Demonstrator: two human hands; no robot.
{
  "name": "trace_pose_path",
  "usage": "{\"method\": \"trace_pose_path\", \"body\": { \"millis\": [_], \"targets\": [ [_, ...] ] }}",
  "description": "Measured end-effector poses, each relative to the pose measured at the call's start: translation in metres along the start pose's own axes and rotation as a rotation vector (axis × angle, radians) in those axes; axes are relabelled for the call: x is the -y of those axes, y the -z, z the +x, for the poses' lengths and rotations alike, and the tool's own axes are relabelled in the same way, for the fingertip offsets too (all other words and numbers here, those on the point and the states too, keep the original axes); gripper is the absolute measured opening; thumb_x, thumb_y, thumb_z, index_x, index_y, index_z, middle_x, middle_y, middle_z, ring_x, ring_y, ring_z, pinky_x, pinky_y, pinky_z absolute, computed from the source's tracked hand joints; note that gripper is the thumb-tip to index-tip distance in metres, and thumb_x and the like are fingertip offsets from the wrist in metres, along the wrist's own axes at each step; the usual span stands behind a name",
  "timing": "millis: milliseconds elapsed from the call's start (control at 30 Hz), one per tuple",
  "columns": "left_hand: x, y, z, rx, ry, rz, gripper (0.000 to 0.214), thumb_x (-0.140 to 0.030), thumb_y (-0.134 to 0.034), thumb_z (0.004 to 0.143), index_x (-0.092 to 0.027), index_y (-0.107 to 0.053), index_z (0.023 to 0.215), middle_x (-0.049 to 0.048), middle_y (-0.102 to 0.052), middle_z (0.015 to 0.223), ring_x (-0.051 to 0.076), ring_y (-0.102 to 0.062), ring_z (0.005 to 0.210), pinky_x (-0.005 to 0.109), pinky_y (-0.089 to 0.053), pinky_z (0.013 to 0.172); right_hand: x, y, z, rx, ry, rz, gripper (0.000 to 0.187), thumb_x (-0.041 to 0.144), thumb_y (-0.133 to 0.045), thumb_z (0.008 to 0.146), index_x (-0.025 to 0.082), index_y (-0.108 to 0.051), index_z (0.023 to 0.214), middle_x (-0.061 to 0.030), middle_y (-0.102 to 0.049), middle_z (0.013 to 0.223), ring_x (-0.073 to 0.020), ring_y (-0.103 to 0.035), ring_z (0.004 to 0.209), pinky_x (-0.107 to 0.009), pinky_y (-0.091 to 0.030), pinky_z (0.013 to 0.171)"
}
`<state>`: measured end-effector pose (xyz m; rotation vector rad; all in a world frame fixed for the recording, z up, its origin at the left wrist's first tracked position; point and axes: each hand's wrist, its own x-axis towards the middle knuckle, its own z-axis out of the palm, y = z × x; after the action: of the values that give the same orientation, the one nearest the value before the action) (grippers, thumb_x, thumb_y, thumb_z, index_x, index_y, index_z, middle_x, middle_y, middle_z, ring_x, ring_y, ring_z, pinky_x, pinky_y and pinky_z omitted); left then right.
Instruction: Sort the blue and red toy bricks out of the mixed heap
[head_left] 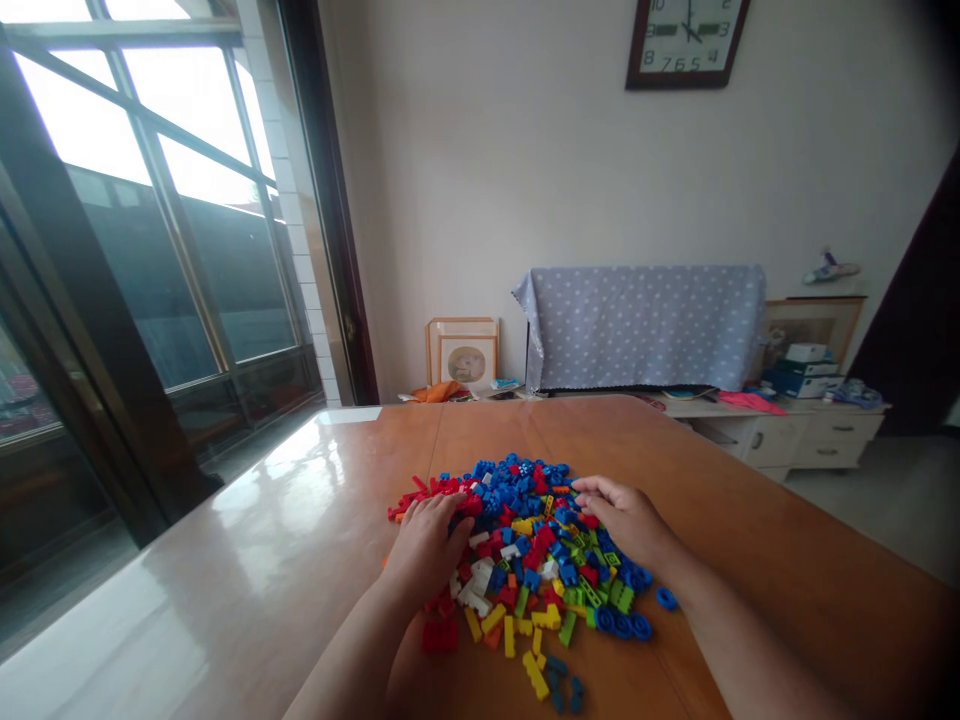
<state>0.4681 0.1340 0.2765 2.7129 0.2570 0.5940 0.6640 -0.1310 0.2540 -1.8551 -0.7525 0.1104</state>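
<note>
A large heap of toy building bricks [525,545] spreads over the wooden table in front of me. My left hand [426,545] rests on the left side of the heap, over red bricks [471,503], its thumb apart from the fingers. My right hand [626,515] reaches in from the right, fingers loosely bent and apart at the edge of the blue bricks [504,490]. I see nothing held in either hand, though some fingertips are partly hidden. White bricks [478,580], yellow bricks [509,636] and green bricks [589,592] lie nearer to me.
The glossy brown table [757,520] carries the heap. Blue ring-shaped pieces [622,625] and dark curved pieces [556,685] lie along its near side. Behind stand a cloth-covered object [645,325], a framed picture [466,360] and a low cabinet [832,440]. A wall clock [686,45] hangs above.
</note>
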Motion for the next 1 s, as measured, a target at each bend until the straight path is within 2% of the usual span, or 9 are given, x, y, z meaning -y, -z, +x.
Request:
{"method": "trace_pose_path", "body": {
  "millis": [67,167,300,433,567,633,767,900,1000],
  "targets": [
    [-0.002,0.001,0.0,-0.01,-0.005,-0.001,0.037,-0.039,-0.048,0.099,-0.024,-0.06,0.13,0.008,-0.068,0.126,0.027,-0.061,0.118,0.04,-0.045,0.099,-0.006,0.005,0.003,-0.037,-0.011,-0.026,0.035,0.038,-0.055,0.088,0.022,-0.071,0.114,-0.0056,-0.076,0.102,-0.0235,-0.072,0.092,-0.035,-0.055,0.083],
    [-0.009,0.004,-0.001,-0.025,-0.033,-0.004,0.037,-0.039,-0.047,0.1,-0.025,-0.06,0.13,0.0076,-0.068,0.127,0.027,-0.06,0.12,0.041,-0.045,0.1,-0.014,0.009,0.005,-0.064,-0.001,-0.086,0.034,0.036,-0.053,0.088,0.022,-0.071,0.112,-0.0056,-0.076,0.103,-0.0237,-0.071,0.096,-0.035,-0.054,0.086],
    [-0.014,0.009,-0.003,-0.04,-0.043,-0.028,0.036,-0.039,-0.043,0.101,-0.027,-0.06,0.131,0.0064,-0.068,0.127,0.027,-0.059,0.12,0.042,-0.045,0.101,-0.011,0.007,0.002,-0.001,0.105,-0.229,0.04,0.025,-0.051,0.084,0.023,-0.07,0.119,-0.0054,-0.073,0.116,-0.0231,-0.066,0.11,-0.036,-0.05,0.097],
    [-0.005,0.01,-0.001,-0.117,0.014,-0.074,0.037,-0.04,-0.039,0.102,-0.026,-0.06,0.129,0.0065,-0.068,0.128,0.026,-0.06,0.12,0.041,-0.045,0.101,0.001,-0.003,-0.003,0.107,0.264,-0.451,0.049,0.019,-0.054,0.08,0.029,-0.068,0.126,-0.0034,-0.067,0.131,-0.0242,-0.057,0.124,-0.04,-0.041,0.108],
    [0.009,0.012,0.001,-0.196,0.107,-0.142,0.036,-0.039,-0.036,0.102,-0.024,-0.062,0.123,0.0077,-0.07,0.119,0.022,-0.064,0.111,0.034,-0.048,0.093,0.007,-0.01,-0.007,0.128,0.285,-0.535,0.035,0.024,-0.059,0.082,0.029,-0.073,0.113,-0.0046,-0.072,0.119,-0.0251,-0.059,0.116,-0.04,-0.043,0.102],
    [0.013,0.016,0.0,-0.181,0.179,-0.164,0.035,-0.039,-0.038,0.101,-0.024,-0.063,0.12,0.0071,-0.072,0.113,0.021,-0.067,0.103,0.032,-0.049,0.085,0.007,-0.012,-0.007,0.107,0.279,-0.55,0.028,0.025,-0.06,0.082,0.029,-0.073,0.107,-0.0047,-0.073,0.11,-0.0245,-0.061,0.109,-0.038,-0.046,0.096],
    [0.012,0.022,-0.004,-0.063,0.259,-0.161,0.03,-0.043,-0.051,0.093,-0.023,-0.067,0.11,0.0033,-0.072,0.094,0.019,-0.067,0.086,0.027,-0.048,0.075,0.007,-0.013,-0.009,0.092,0.257,-0.541,0.019,0.029,-0.063,0.081,0.028,-0.072,0.099,-0.0038,-0.072,0.099,-0.0233,-0.064,0.097,-0.034,-0.047,0.087],
    [0.007,0.021,-0.007,-0.004,0.176,-0.116,0.033,-0.045,-0.07,0.079,-0.024,-0.069,0.104,0.004,-0.069,0.099,0.021,-0.064,0.092,0.028,-0.048,0.077,0.008,-0.013,-0.009,0.075,0.2,-0.459,0.02,0.034,-0.064,0.081,0.027,-0.071,0.098,-0.0032,-0.07,0.094,-0.0217,-0.065,0.089,-0.032,-0.048,0.081],
    [0.008,0.019,-0.008,0.021,0.113,-0.051,0.03,-0.035,-0.076,0.073,-0.024,-0.07,0.1,0.0051,-0.065,0.105,0.022,-0.062,0.097,0.029,-0.048,0.082,0.009,-0.013,-0.009,0.036,0.173,-0.348,0.02,0.037,-0.062,0.083,0.025,-0.069,0.097,-0.0029,-0.07,0.095,-0.0209,-0.065,0.089,-0.032,-0.049,0.081]
  ]
}}
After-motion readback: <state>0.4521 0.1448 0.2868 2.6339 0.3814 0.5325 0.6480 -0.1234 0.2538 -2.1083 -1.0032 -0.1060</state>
